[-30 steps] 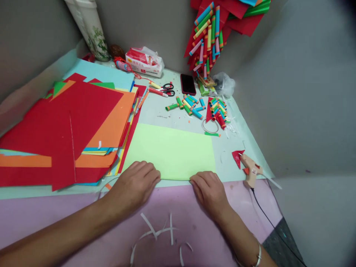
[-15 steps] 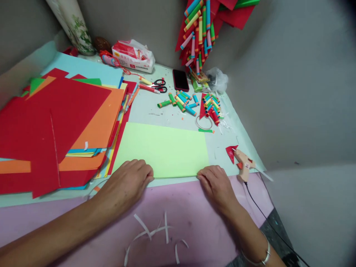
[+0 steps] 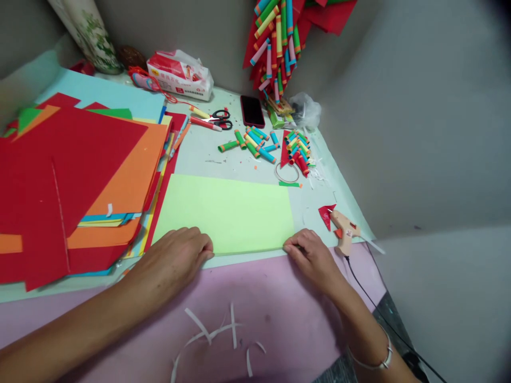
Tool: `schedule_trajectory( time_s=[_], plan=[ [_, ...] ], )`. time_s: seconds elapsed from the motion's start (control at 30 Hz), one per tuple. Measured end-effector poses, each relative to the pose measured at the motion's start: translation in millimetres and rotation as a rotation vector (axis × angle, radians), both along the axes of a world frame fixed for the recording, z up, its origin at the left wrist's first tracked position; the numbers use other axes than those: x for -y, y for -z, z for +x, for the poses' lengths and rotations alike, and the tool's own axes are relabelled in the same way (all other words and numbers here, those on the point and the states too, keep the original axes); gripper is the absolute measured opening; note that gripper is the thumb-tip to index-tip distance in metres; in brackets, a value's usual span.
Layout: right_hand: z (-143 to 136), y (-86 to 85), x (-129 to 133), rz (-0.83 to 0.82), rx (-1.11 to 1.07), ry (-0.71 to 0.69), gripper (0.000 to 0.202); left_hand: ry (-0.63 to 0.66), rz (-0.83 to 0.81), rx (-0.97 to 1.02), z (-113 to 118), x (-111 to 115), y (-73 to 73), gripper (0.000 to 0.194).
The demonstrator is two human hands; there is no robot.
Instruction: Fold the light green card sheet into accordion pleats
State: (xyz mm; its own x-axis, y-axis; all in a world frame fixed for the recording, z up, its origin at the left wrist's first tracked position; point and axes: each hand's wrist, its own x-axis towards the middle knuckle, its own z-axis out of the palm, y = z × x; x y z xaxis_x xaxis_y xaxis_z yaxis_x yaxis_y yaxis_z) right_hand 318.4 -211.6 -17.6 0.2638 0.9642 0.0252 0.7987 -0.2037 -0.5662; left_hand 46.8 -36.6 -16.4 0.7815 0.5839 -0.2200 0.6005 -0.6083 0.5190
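Observation:
A light green sheet of paper (image 3: 231,213) lies across the table in front of me, its near edge close to the table's front. My left hand (image 3: 186,250) is closed on that edge toward the left, with the fingertips tucked in and partly hidden. At the near right corner, my right hand (image 3: 311,258) pinches the same sheet between thumb and fingers. The near edge looks slightly rolled or folded between the two hands; how far I cannot tell.
Coloured paper sheets (image 3: 88,170) are stacked at left. Small paper rolls (image 3: 251,143), scissors (image 3: 219,119) and a phone (image 3: 252,111) lie beyond. A glue gun (image 3: 344,229) with a cord rests at right. White paper strips (image 3: 233,324) lie on the pink surface. A tissue pack (image 3: 181,74) stands behind.
The whole view has shifted slightly, moving things leftward in the picture. Both hands stay on the near edge of the green sheet, and the right hand sits nearer its corner.

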Motion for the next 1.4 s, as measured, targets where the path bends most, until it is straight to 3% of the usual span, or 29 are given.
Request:
schedule_trajectory(
  time_s=[0.47,1.4],
  plan=[
    [-0.1,-16.5,-8.4,-0.219,-0.116,0.215,0.017,-0.024,-0.004,-0.096,5.2,-0.2,-16.8,0.025],
    [-0.1,-28.9,-18.3,-0.355,-0.12,0.341,0.01,-0.031,0.067,-0.125,5.8,-3.7,-16.5,0.03]
  ],
)
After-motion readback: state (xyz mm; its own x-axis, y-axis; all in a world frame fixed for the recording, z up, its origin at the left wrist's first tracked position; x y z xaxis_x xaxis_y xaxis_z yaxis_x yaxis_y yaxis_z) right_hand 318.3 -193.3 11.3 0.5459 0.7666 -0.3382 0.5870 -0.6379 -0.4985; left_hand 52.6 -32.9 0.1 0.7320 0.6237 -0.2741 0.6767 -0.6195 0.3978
